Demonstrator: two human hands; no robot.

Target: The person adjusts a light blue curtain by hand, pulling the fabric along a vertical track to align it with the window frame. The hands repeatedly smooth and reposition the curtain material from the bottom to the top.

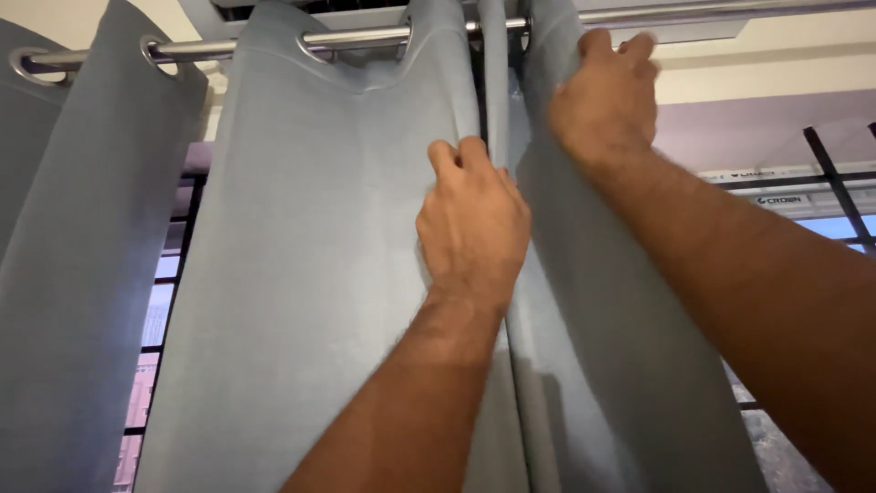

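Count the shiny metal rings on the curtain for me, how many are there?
3: one ring at far left, one right of it, one nearer the middle. More may hide in the folds by the hands.

Grey eyelet curtain (310, 274) — hanging, bunched folds

2 bare, sleeveless forearms (429, 383)

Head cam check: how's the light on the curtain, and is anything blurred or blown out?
Head view: soft, dim indoor light on the grey curtain, a pale sheen mid-panel; the left hand casts a faint shadow; the right hand near the rod is slightly motion-soft; daylight through the window grille is bright, not blown out.
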